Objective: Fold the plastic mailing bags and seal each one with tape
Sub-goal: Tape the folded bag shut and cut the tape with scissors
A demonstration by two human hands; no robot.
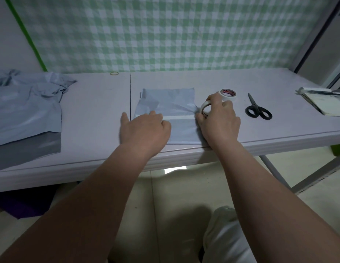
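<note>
While left hand (144, 128) presses folded mailing bag (169, 99), gripping nothing, right hand (219, 120) grips tape roll (206, 109) at tape strip (181, 117) end; likely sealing step; next probably needs scissors (257, 109)

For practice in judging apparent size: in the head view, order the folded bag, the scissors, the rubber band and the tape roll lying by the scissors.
1. Bag
2. Scissors
3. Tape roll, partly hidden by the right hand
4. Rubber band, clearly smallest, though it lies farthest from the camera
</note>
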